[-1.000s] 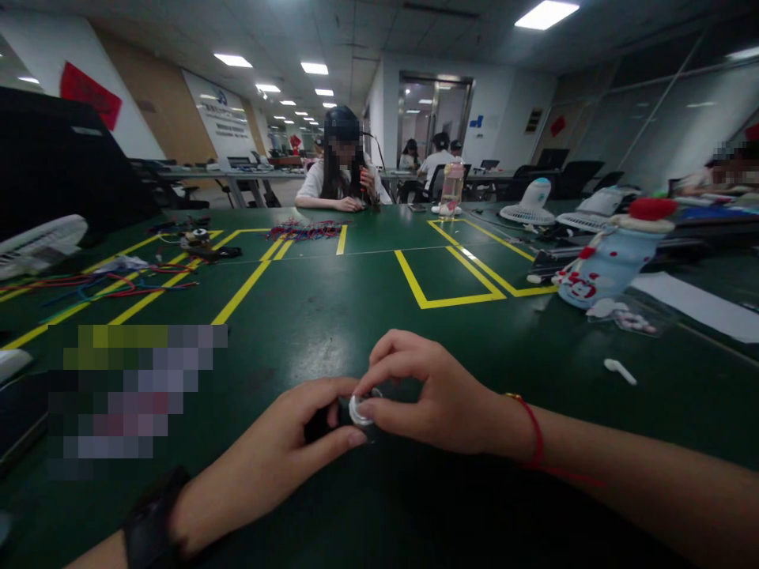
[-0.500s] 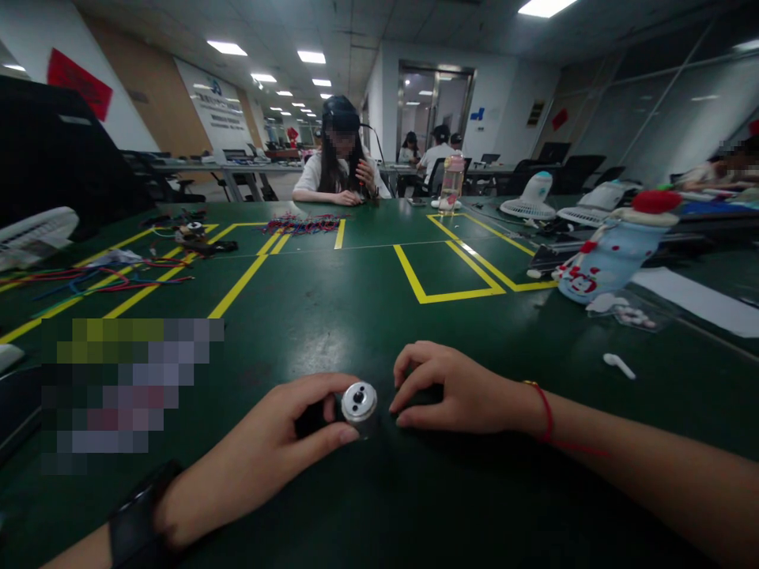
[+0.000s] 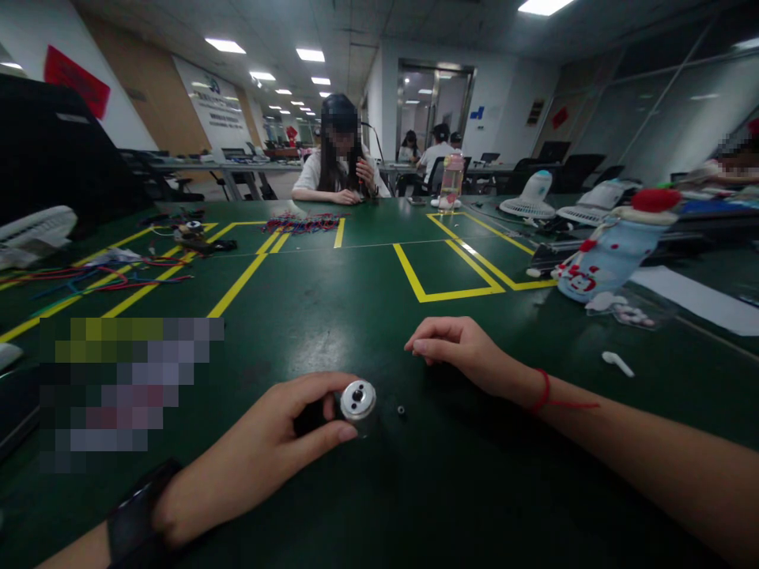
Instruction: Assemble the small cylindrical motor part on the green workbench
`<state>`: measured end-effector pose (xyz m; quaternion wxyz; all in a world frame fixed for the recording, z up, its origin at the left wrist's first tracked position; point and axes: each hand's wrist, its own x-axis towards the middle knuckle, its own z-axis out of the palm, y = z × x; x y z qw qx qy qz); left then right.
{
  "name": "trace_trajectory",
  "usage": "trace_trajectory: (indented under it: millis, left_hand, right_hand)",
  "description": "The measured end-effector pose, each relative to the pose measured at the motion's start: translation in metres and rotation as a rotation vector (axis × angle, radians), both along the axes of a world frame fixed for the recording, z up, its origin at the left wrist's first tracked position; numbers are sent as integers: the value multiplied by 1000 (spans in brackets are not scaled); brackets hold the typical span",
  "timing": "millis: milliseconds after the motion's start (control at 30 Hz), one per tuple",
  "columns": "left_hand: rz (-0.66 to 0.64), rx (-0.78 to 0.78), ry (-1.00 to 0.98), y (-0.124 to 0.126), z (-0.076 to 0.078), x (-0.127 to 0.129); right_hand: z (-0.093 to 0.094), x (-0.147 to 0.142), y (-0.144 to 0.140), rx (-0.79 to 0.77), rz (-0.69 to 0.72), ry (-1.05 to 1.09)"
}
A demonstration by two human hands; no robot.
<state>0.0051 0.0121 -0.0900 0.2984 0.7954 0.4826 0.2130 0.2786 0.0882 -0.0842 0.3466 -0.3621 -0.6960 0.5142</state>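
My left hand [image 3: 269, 450] grips a small cylindrical motor [image 3: 356, 400], black in the body with a silver round face and a dark centre hole, low over the green table [image 3: 356, 316]. A tiny black ring-shaped part [image 3: 402, 411] lies on the table just right of the motor's face. My right hand [image 3: 462, 348] hovers a little beyond and to the right of it, fingers loosely curled, holding nothing. A red string circles that wrist, a dark watch the left one.
Yellow tape lines [image 3: 439, 276] mark boxes on the table. Coloured wires [image 3: 100, 278] lie at the left, a blue-white bottle [image 3: 605, 253] and a white earbud [image 3: 617, 362] at the right. A person [image 3: 341, 162] sits at the far side, with small fans [image 3: 530, 197] nearby.
My right hand came off the motor's silver face, then lifted away to the right. A tiny black part now lies uncovered on the table. My left hand keeps holding the motor.
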Motion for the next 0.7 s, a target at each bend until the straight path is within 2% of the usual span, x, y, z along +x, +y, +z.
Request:
trace_trajectory:
  millis: [133, 267, 333, 400, 533, 700]
  left_hand:
    - [-10, 2, -8, 0, 2, 0]
    - [-17, 13, -10, 1, 1, 0]
    - [-10, 18, -13, 1, 1, -1]
    - [-14, 11, -18, 1, 3, -3]
    - [-27, 5, -20, -1, 6, -9]
    - [-23, 49, -23, -3, 4, -13]
  right_hand:
    - [5, 0, -3, 40, 37, -54]
    - [11, 2, -9, 317, 361, -297]
    - [13, -2, -13, 441, 442, -369]
    - [16, -11, -17, 482, 371, -330]
    - [31, -38, -25, 516, 126, -178]
    - [50, -60, -39, 533, 210, -241]
